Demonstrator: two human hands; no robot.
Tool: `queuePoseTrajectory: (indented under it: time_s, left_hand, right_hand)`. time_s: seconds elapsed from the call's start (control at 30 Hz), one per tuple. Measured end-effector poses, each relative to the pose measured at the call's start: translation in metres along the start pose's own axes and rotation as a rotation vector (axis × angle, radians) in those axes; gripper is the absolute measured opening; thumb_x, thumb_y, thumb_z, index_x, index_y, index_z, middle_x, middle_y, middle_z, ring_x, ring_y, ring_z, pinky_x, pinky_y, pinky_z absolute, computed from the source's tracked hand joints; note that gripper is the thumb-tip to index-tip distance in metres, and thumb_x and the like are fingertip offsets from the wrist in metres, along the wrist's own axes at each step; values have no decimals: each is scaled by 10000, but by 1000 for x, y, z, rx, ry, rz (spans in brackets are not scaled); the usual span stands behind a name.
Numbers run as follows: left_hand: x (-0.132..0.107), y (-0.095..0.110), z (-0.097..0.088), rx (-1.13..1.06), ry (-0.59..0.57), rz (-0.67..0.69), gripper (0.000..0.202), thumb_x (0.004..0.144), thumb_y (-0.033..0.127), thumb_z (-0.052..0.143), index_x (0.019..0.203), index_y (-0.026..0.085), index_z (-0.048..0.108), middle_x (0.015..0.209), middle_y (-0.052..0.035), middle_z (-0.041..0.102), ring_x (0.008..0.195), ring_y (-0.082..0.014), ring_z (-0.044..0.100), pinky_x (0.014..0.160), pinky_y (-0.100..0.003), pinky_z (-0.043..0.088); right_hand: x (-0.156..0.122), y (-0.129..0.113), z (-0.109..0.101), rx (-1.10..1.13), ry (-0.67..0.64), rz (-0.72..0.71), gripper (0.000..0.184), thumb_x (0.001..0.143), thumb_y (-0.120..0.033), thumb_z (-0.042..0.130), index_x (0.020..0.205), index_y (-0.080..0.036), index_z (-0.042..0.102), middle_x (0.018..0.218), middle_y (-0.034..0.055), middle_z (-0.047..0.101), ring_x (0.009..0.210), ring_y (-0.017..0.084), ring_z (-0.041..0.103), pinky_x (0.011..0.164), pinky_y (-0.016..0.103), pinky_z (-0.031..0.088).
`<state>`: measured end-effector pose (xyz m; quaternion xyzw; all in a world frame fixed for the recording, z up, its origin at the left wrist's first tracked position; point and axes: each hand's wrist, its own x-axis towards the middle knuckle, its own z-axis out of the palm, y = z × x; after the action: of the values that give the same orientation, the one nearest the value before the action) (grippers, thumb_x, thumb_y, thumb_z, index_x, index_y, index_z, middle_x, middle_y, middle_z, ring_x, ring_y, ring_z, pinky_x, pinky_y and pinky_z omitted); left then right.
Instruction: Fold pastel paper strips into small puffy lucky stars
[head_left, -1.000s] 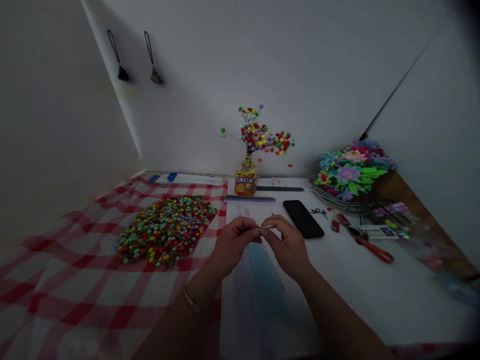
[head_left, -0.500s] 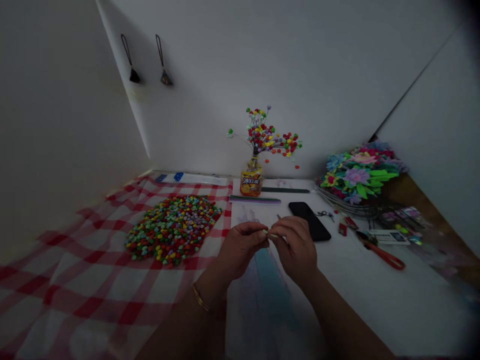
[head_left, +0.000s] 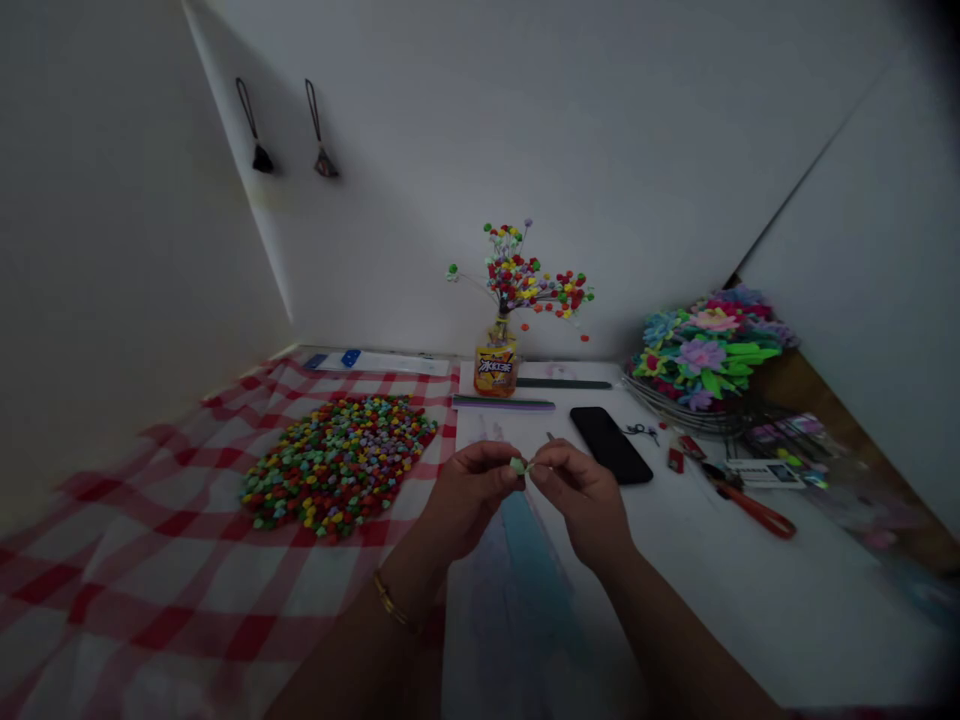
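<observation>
Held up in front of me is a small pale green folded paper strip (head_left: 517,466), with a short narrow end pointing right. Its folded part is pinched between the thumb and fingers of my left hand (head_left: 469,500). My right hand (head_left: 585,500) pinches the narrow end, fingers curled, so the two hands nearly meet. Beneath them, on the white tabletop, lie light blue and pale purple paper strips (head_left: 529,540). To the left, a heap of small folded paper stars (head_left: 337,465) in many colours rests on a red and white checked cloth (head_left: 247,590).
A yellow-labelled bottle (head_left: 495,372) holds wire stems topped with colourful stars. Purple and green strips (head_left: 504,403) lie before it. Rightward are a black phone (head_left: 611,445), an orange-handled tool (head_left: 757,508) and a bunch of fuzzy craft flowers (head_left: 705,350). A wall (head_left: 420,180) rises behind.
The folded part of the green strip now shows more plainly between my fingertips, and my right fingers have shifted onto its narrow end. The whole view has shifted slightly.
</observation>
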<state>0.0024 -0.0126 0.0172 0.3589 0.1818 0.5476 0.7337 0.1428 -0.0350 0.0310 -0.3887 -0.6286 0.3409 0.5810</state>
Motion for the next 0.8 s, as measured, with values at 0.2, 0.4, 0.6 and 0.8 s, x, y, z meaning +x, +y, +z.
queuePoseTrajectory:
  time_s: [0.2,0.4,0.6,0.8]
  left_hand:
    - [0,-1,-2,9,-20,3,185,582,120,747,753,159,689,670,2,659,645,-86,580,678,-233,441]
    - [1,-1,0,37,3,33,189,545,153,772,715,155,690,658,1,650,631,-93,569,658,-240,443]
    - [2,-1,-1,80,-34,80,176,568,149,758,731,172,698,701,-4,653,658,-102,569,669,-249,445]
    - [4,-3,-5,112,-57,100,168,582,106,737,731,175,699,727,-4,646,683,-99,565,664,-239,430]
  right_hand:
    - [-1,-5,5,133,-20,208,121,726,-281,604,649,-196,563,646,-27,499,632,118,446,622,255,369]
    - [-2,-2,9,261,37,315,104,686,-247,622,631,-185,558,623,-31,514,625,116,448,618,251,359]
    - [-2,-1,10,287,51,362,94,667,-244,628,631,-186,564,618,-38,527,618,112,446,614,248,351]
    - [1,-6,7,278,45,390,87,628,-203,624,576,-178,559,566,-41,509,567,100,421,578,246,341]
